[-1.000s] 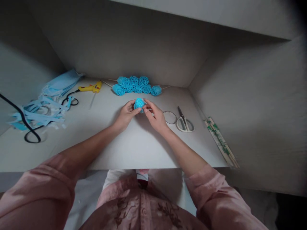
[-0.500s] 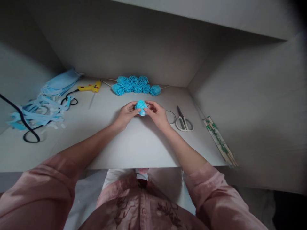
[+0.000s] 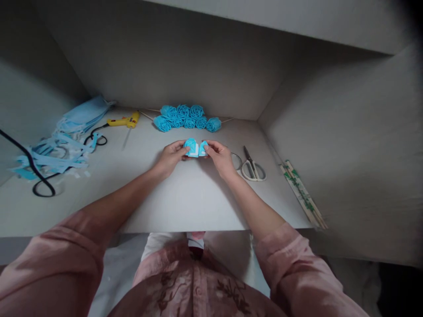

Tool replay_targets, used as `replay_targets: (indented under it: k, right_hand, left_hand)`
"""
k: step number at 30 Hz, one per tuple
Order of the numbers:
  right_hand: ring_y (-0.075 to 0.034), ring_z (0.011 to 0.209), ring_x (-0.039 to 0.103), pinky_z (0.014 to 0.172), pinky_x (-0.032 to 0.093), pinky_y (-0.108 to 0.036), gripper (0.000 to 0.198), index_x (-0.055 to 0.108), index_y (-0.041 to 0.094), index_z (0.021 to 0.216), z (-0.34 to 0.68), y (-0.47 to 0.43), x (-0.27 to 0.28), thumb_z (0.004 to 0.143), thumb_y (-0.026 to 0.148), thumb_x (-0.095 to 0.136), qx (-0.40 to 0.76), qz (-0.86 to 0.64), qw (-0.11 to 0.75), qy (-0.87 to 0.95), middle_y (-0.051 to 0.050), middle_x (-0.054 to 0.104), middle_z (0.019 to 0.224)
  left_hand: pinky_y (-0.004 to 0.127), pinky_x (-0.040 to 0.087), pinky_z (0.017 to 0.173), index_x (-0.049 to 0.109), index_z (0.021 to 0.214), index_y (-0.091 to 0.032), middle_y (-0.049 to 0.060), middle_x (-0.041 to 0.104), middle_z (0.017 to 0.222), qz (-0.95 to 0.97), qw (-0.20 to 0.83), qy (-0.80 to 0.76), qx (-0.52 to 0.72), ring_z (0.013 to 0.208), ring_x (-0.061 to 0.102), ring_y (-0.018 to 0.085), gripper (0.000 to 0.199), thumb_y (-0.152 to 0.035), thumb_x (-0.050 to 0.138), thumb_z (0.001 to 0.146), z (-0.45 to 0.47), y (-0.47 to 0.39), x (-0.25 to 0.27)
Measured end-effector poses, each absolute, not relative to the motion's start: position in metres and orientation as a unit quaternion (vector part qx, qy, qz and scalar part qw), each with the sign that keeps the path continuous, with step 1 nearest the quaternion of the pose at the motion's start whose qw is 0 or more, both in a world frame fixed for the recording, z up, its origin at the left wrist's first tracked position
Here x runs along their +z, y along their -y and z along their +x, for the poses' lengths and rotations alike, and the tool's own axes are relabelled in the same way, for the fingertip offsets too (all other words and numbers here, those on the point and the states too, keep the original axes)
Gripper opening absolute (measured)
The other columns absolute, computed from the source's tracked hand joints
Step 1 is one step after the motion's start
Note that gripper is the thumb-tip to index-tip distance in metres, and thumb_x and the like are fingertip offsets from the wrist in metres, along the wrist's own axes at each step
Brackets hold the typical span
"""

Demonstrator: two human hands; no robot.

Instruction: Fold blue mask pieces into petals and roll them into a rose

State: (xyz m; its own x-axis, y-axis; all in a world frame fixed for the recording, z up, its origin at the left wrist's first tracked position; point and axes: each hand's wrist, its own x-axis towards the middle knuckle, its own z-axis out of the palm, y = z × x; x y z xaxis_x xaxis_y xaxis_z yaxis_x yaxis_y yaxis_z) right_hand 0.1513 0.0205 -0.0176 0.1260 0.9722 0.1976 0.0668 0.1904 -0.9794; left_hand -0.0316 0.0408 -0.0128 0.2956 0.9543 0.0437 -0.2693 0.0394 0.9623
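Observation:
Between finger and thumb, my left hand pinches a blue folded petal piece with a white underside showing. A second, smaller blue folded piece with white on it is pinched by my right hand. The two pieces sit side by side over the table with a narrow gap near their tops. Whether they join lower down I cannot tell. Beyond my hands lie several blue rolled flowers in two rows, a few with thin sticks. White-handled scissors rest to the right of my right hand.
A yellow glue gun with a black cord lies at the back left. Nearby are stacked blue face masks and a heap of cut strips. Chopsticks in a green-printed wrapper lie along the right wall. A ring lies beside the scissors.
The blue bunched piece between my hands has opened into two parts, with more white showing. My right hand has shifted slightly to the right; the things on the table stay put.

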Motion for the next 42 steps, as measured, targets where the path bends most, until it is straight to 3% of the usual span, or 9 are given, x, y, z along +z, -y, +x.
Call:
replay_targets:
  k: [10,13,16,19,29,33,37,42]
  right_hand:
    - [-0.018,0.086,0.063,0.067,0.053,-0.03,0.041,0.071,0.022,0.097,0.156,-0.021,-0.015,0.066,0.048,0.075,0.442,-0.495,0.589,0.461,-0.003,0.071,0.094]
    - [-0.017,0.086,0.062,0.066,0.052,-0.028,0.043,0.071,0.021,0.099,0.158,-0.021,-0.015,0.065,0.049,0.075,0.448,-0.493,0.591,0.455,-0.003,0.071,0.098]
    - [-0.016,0.084,0.061,0.062,0.051,-0.026,0.045,0.071,0.022,0.1,0.158,-0.022,-0.015,0.064,0.049,0.076,0.449,-0.495,0.593,0.448,-0.004,0.071,0.101]
    - [-0.015,0.082,0.06,0.061,0.05,-0.025,0.045,0.071,0.021,0.1,0.158,-0.023,-0.015,0.064,0.048,0.075,0.448,-0.501,0.593,0.445,-0.004,0.07,0.098]
    - [-0.013,0.077,0.059,0.064,0.053,-0.026,0.047,0.073,0.024,0.104,0.153,-0.017,-0.014,0.064,0.046,0.082,0.546,-0.426,0.556,0.459,0.0,0.067,0.088]
    - [-0.011,0.071,0.057,0.061,0.051,-0.023,0.048,0.075,0.023,0.1,0.151,-0.013,-0.012,0.061,0.048,0.085,0.571,-0.411,0.524,0.48,0.001,0.065,0.08]
    - [-0.011,0.069,0.056,0.06,0.049,-0.023,0.051,0.074,0.022,0.097,0.15,-0.012,-0.015,0.057,0.05,0.086,0.577,-0.423,0.506,0.481,0.001,0.064,0.076]
    - [-0.01,0.067,0.054,0.06,0.045,-0.024,0.05,0.074,0.021,0.1,0.152,-0.014,-0.018,0.061,0.049,0.084,0.566,-0.441,0.502,0.483,0.002,0.063,0.076]
  left_hand:
    - [0.031,0.053,0.072,0.068,0.103,-0.012,0.006,0.07,0.089,0.493,0.603,-0.376,0.502,0.072,0.065,0.014,0.041,-0.032,0.078,0.068,-0.049,-0.06,-0.01]
    - [0.026,0.05,0.058,0.064,0.116,-0.01,0.007,0.07,0.083,0.514,0.6,-0.415,0.451,0.062,0.065,0.014,0.051,-0.029,0.077,0.07,-0.056,-0.066,-0.009]
    - [0.022,0.037,0.043,0.057,0.129,-0.007,0.007,0.068,0.073,0.535,0.576,-0.468,0.404,0.05,0.059,0.012,0.063,-0.025,0.075,0.072,-0.062,-0.07,-0.008]
    - [0.022,0.032,0.04,0.055,0.133,-0.007,0.004,0.066,0.065,0.548,0.57,-0.486,0.373,0.044,0.053,0.011,0.067,-0.026,0.074,0.072,-0.064,-0.069,-0.006]
    - [0.028,0.049,0.051,0.055,0.128,-0.009,0.007,0.07,0.069,0.554,0.636,-0.429,0.323,0.053,0.062,0.017,0.064,-0.028,0.079,0.072,-0.049,-0.049,-0.007]
    - [0.029,0.048,0.051,0.056,0.123,-0.013,0.006,0.07,0.068,0.573,0.63,-0.424,0.309,0.052,0.063,0.017,0.058,-0.031,0.078,0.072,-0.042,-0.044,-0.014]
    - [0.024,0.035,0.046,0.06,0.116,-0.018,-0.003,0.06,0.056,0.66,0.539,-0.429,0.3,0.043,0.052,0.012,0.042,-0.03,0.069,0.076,-0.04,-0.042,-0.018]
    - [0.027,0.031,0.055,0.068,0.109,-0.024,-0.001,0.063,0.067,0.807,0.27,-0.467,0.24,0.057,0.053,0.016,0.032,-0.031,0.06,0.078,-0.043,-0.034,-0.007]
